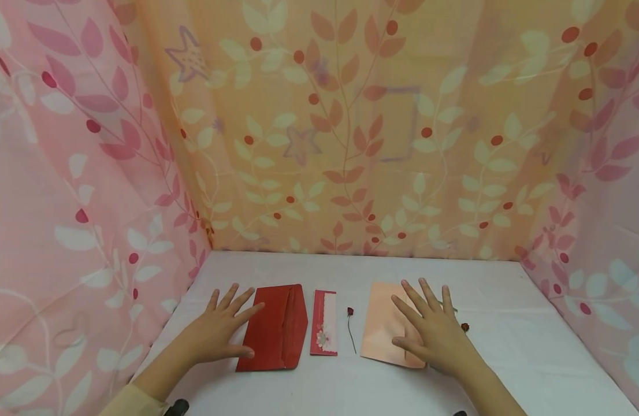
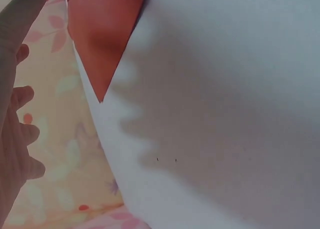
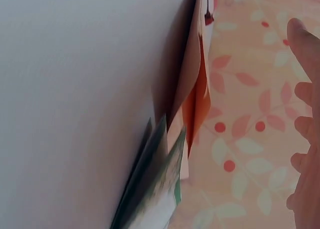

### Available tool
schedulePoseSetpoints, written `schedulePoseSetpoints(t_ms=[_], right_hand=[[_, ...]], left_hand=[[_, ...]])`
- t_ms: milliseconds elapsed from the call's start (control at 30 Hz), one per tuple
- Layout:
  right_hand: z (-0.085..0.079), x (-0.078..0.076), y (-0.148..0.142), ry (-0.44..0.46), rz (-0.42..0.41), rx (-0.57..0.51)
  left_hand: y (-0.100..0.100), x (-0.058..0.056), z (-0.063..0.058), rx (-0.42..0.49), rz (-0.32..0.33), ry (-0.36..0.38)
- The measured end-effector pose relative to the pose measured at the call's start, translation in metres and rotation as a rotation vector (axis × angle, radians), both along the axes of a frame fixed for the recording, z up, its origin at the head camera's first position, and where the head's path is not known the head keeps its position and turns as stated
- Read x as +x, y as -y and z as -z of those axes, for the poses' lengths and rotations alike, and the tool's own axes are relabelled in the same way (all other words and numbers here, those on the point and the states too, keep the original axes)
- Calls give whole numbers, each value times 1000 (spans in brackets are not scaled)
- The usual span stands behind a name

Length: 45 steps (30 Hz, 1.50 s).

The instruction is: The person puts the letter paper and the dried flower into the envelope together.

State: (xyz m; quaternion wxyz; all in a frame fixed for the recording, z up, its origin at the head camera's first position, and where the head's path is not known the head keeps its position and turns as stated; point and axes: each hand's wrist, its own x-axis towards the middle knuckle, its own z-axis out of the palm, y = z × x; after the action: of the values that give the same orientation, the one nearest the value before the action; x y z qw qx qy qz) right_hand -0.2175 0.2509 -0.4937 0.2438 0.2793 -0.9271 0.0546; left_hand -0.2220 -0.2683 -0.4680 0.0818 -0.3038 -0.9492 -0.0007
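Fingers [image 1: 244, 298] spread wide — left hand [image 1: 215, 332] partly over red envelope [image 1: 267, 326], right hand [image 1: 441, 341] over peach envelope [image 1: 379, 323]

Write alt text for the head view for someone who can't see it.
A person's left hand and right hand spread fingers over a white table, the left at the edge of a red envelope, the right over a peach envelope. Between the envelopes lie a pink-and-white card and a stemmed red flower. Patterned fabric hangs behind.
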Motion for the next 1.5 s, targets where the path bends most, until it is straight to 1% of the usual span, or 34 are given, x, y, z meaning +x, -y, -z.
schedulePoseSetpoints(t_ms=[233, 533, 733, 867, 1067, 1167, 1333, 1500], right_hand=[[7, -5, 25, 8, -39, -10], [9, -10, 53, 40, -95, -25], [13, -13, 72, 67, -132, -40], [14, -16, 86, 71, -155, -54], [18, -19, 104, 136, -159, -59], [19, -19, 113, 171, -162, -57], [24, -21, 130, 218, -182, -107], [28, -23, 144, 252, -209, -160]], left_hand=[[-12, -6, 2, 14, -1, 93], [-23, -16, 5, 10, -41, 202], [-27, -21, 8, 44, -33, 272], [-30, -26, 11, 51, -35, 299], [-32, -32, 12, 52, -41, 333], [-34, -34, 11, 61, -52, 363], [-37, -38, 14, 60, -71, 395], [-40, -42, 14, 68, -64, 424]])
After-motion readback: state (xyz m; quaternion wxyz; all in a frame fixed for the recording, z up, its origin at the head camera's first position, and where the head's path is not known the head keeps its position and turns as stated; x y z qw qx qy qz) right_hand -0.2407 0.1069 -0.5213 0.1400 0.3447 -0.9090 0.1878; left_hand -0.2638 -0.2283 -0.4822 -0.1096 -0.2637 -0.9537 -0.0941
